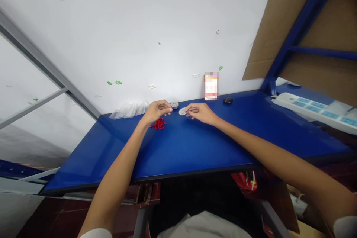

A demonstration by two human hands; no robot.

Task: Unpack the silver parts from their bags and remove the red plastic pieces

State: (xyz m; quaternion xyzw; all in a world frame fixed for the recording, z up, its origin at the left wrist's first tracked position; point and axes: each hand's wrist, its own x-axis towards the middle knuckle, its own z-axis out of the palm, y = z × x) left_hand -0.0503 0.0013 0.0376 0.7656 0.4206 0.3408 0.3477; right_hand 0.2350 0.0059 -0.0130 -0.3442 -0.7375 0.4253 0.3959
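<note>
My left hand [158, 112] is closed in a pinch just above and behind a small pile of red pieces [158, 124]. Whatever its fingertips hold, if anything, is too small to make out. My right hand [201, 112] pinches the edge of a thin, pale grey disc [182, 111] with small dark marks near its middle. Between the two hands, towards the wall, a stack of similar round grey discs [174, 105] stands on the blue table [173, 148].
Clear plastic bags [129, 110] lie at the back left against the white wall [139, 26]. A blurred-out upright card or screen [211, 86] leans on the wall, with a small black object [228, 100] beside it. On the right is a white power strip [315, 108].
</note>
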